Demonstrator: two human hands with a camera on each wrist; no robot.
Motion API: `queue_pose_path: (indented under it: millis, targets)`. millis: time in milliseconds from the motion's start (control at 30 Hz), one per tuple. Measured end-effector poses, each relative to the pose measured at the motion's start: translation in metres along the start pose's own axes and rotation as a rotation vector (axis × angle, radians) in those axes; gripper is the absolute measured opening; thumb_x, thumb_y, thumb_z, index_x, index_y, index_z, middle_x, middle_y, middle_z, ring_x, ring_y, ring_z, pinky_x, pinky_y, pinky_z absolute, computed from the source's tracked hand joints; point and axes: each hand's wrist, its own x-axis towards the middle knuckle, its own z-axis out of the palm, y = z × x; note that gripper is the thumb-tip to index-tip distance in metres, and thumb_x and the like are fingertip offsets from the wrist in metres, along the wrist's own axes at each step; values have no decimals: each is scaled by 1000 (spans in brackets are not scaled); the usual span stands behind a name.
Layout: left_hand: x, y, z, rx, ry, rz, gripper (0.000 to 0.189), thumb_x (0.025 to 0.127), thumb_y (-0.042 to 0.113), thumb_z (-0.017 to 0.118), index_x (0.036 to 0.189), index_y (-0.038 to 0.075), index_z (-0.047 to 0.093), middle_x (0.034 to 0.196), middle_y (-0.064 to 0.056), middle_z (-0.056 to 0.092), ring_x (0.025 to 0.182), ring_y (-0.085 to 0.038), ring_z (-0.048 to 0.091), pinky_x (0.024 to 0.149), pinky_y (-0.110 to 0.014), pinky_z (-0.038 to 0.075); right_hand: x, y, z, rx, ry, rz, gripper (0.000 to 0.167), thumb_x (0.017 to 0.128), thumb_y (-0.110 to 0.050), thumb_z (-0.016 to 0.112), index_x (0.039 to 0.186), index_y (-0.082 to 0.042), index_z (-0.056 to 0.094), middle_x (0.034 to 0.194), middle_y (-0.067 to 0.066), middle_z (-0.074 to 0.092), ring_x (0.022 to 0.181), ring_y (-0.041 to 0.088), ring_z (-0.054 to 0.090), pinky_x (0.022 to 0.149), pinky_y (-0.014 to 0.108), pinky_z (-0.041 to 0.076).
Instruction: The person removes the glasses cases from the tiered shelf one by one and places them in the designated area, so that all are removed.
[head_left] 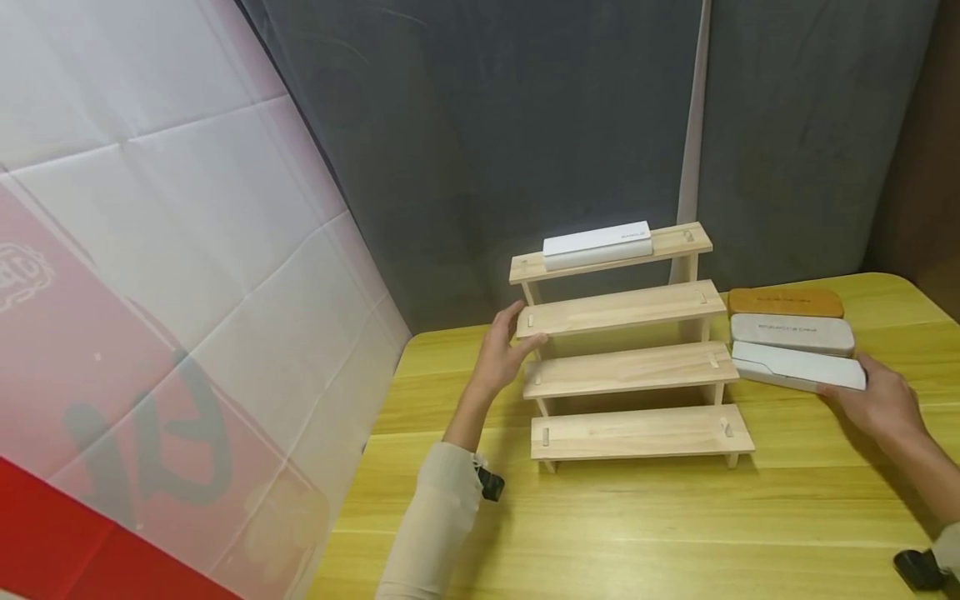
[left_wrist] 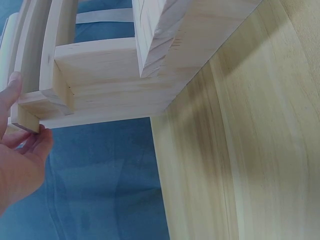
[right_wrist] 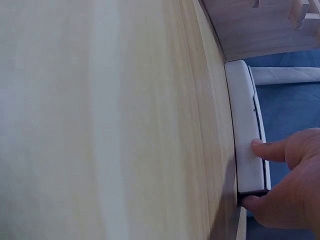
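Observation:
A four-tier wooden display stand [head_left: 630, 371] stands on the table. My left hand [head_left: 501, 354] grips the left end of its second board from the top. In the left wrist view, thumb and fingers pinch that board's end [left_wrist: 25, 118]. To the right of the stand, my right hand [head_left: 885, 404] holds the right end of a white glasses case [head_left: 795, 367]. The right wrist view shows the thumb on the case's front side [right_wrist: 245, 125] and a finger at its near end. Another white case [head_left: 597, 244] lies on the stand's top board.
Behind the held case are a light grey case [head_left: 791, 333] and an orange-brown case [head_left: 787, 302], side by side. The yellow wood-grain table [head_left: 637, 525] ends at a dark grey curtain [head_left: 480, 150]. A white and pink printed sheet [head_left: 187, 217] hangs at the left.

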Motion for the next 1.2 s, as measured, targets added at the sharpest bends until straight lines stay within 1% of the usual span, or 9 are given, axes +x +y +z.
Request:
queue_pose_path:
  millis: [267,500,767,900,967,1100,1200]
  targets:
    - [0,-1,0,-7,-3,-5,80,102,26,76,165,1,32,165,-19,38,155,-36,35,127,-42,33,6,-1,0,4,3,8,84,106,-25,63,161,14,13,157,48,19,141,70,23,116,78,25]
    - [1,-2,2,-16,0,4,81,102,26,76,164,-2,33,164,-21,38,154,-41,34,127,-45,33,10,-2,0,15,8,35,82,107,-24,62,162,12,13,158,47,19,143,69,21,118,76,23]
    - [1,-1,1,-10,1,-1,80,102,25,76,164,0,33,164,-20,39,154,-38,36,127,-46,33,15,-5,0,27,19,49,79,107,-22,61,162,11,15,159,47,20,143,69,22,117,77,24]
    - [1,-2,2,-20,1,7,80,102,25,76,164,-1,33,164,-21,38,154,-41,35,127,-51,32,17,-5,1,27,27,50,78,106,-22,62,161,12,18,158,46,22,143,68,24,117,76,25]
    - [1,-3,2,-20,1,8,80,102,26,76,164,-1,33,165,-21,38,154,-42,34,127,-52,32,17,-5,1,25,28,49,79,106,-23,63,161,13,19,158,46,23,142,68,25,116,76,27]
    - [0,-3,2,-12,1,13,80,102,27,75,164,-2,33,165,-20,38,154,-40,35,127,-49,33,17,-6,0,23,26,63,78,106,-24,62,160,14,20,157,47,25,140,69,27,113,77,29]
    - [-1,-3,2,-4,3,17,80,102,26,76,164,-2,33,164,-20,39,154,-38,36,127,-46,33,16,-6,-1,27,23,64,80,106,-25,63,161,13,19,157,47,24,141,68,26,114,77,28]
